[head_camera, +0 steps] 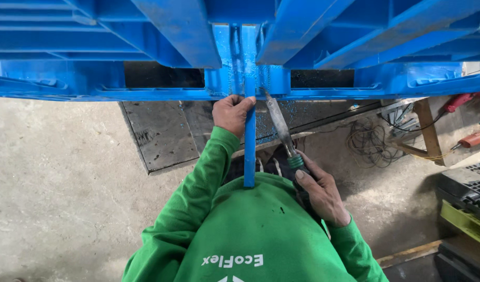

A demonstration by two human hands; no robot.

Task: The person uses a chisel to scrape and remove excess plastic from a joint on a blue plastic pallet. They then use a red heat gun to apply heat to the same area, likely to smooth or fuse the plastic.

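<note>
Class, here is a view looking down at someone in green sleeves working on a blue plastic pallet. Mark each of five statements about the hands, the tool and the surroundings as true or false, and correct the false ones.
1. The left hand grips a narrow blue strip near the pallet's edge. True.
2. The right hand holds a hammer. False: it holds a tool with a metal shaft and green collar.
3. The tool's tip points at the blue pallet. True.
4. The sleeves are red. False: they are green.
5. The floor is wooden planking. False: it is grey concrete, with a dark sheet lying under the pallet.
</note>
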